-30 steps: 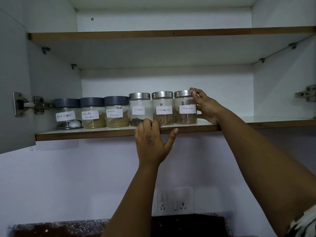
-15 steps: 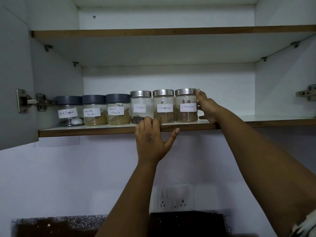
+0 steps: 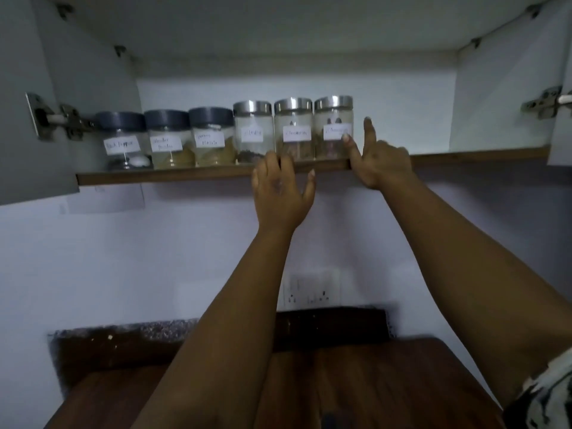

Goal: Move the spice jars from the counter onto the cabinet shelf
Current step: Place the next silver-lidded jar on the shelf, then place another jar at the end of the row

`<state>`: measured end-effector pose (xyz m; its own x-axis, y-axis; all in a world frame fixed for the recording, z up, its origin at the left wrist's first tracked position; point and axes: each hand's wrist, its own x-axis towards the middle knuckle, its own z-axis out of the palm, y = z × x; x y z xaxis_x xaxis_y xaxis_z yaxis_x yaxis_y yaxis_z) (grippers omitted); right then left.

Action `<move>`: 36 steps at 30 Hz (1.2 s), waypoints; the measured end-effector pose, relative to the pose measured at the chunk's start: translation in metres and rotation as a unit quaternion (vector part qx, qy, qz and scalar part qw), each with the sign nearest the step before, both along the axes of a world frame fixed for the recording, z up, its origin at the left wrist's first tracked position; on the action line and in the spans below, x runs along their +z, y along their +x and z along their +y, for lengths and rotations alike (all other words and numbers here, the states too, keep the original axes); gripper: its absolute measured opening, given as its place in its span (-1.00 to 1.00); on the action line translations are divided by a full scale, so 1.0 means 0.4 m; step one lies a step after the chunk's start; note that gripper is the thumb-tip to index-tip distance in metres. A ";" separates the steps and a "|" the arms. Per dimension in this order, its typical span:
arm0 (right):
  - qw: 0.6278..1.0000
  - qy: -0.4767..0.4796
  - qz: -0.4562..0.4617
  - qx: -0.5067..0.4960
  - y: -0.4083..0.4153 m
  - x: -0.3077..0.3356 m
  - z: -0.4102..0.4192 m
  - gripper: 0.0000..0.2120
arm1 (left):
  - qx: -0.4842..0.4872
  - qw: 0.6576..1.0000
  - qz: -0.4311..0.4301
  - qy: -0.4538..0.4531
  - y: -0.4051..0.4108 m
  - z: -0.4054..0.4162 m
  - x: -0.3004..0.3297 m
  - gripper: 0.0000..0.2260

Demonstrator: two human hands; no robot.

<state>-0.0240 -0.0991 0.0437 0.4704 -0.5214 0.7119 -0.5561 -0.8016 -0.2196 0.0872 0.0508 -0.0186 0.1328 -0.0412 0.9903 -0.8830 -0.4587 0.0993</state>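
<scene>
a metal door hinge [image 3: 58, 120] sits on the left wall of the cabinet and a second hinge [image 3: 544, 102] on the right wall, each beside an open grey door. on the white wall below, a white socket plate [image 3: 311, 289] is mounted just above a dark speckled backsplash strip [image 3: 130, 332]. a brown wooden surface [image 3: 371, 382] fills the bottom of the view.

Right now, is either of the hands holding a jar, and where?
Neither. The right hand only touches the rightmost jar with a fingertip; the left hand rests on the shelf edge.
</scene>
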 end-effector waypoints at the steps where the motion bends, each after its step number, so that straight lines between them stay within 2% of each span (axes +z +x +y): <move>1: 1.000 -0.016 -0.007 -0.009 -0.004 -0.019 0.008 -0.23 | -0.007 1.000 0.000 0.012 -0.003 0.006 -0.010 -0.68; 3: 0.999 -0.039 -0.029 -0.011 -0.018 -0.065 0.029 -0.22 | -0.018 0.999 0.003 0.043 -0.008 0.020 -0.040 -0.58; 5: 0.997 -0.022 -0.075 0.029 -0.033 -0.127 0.053 -0.27 | -0.047 0.997 0.009 0.061 -0.015 0.042 -0.099 -0.49; 7: 0.981 0.047 -0.156 0.103 -0.033 -0.216 0.091 -0.36 | -0.087 0.993 0.057 0.060 -0.020 0.077 -0.207 -0.48; 9: 0.950 0.164 -0.211 0.162 -0.024 -0.345 0.146 -0.42 | -0.095 0.983 0.144 0.066 -0.015 0.119 -0.366 -0.46; 10: 0.944 0.203 -0.194 0.172 -0.023 -0.421 0.176 -0.43 | -0.097 0.974 0.190 0.075 -0.015 0.139 -0.451 -0.45; 12: 0.956 0.222 -0.083 0.171 -0.020 -0.590 0.229 -0.42 | -0.097 0.949 0.278 0.113 -0.023 0.175 -0.615 -0.44; 14: 0.953 0.252 0.022 0.170 -0.026 -0.752 0.267 -0.40 | -0.097 0.917 0.342 0.179 -0.050 0.211 -0.744 -0.43; 18: 0.956 0.267 0.058 0.105 -0.063 -0.988 0.329 -0.41 | -0.096 0.871 0.381 0.294 -0.118 0.277 -0.911 -0.38; 20: 0.938 0.302 0.146 0.090 -0.101 -1.074 0.349 -0.40 | -0.088 0.836 0.431 0.328 -0.146 0.303 -0.968 -0.36; 22: 0.920 0.342 0.172 0.090 -0.131 -1.159 0.353 -0.30 | -0.078 0.799 0.478 0.357 -0.165 0.328 -1.018 -0.32; 25: 0.921 0.327 0.203 0.062 -0.140 -1.220 0.341 -0.13 | -0.074 0.772 0.499 0.386 -0.180 0.367 -1.072 -0.28; 27: 0.918 0.308 0.244 0.055 -0.123 -1.220 0.321 -0.09 | -0.076 0.764 0.510 0.387 -0.185 0.386 -1.085 -0.27; 33: 0.866 0.392 0.295 0.094 -0.060 -1.182 0.263 -0.27 | -0.090 0.767 0.508 0.380 -0.169 0.397 -1.062 -0.26; 36: 0.857 0.410 0.293 0.106 -0.049 -1.159 0.267 -0.26 | -0.160 0.740 0.568 0.324 -0.156 0.391 -1.053 -0.29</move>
<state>-0.0436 0.0078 -0.4200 0.7680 -0.5922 -0.2441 -0.6247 -0.6083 -0.4896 0.0248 0.2072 -0.4399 0.7450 -0.6670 0.0068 -0.4728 -0.5209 0.7107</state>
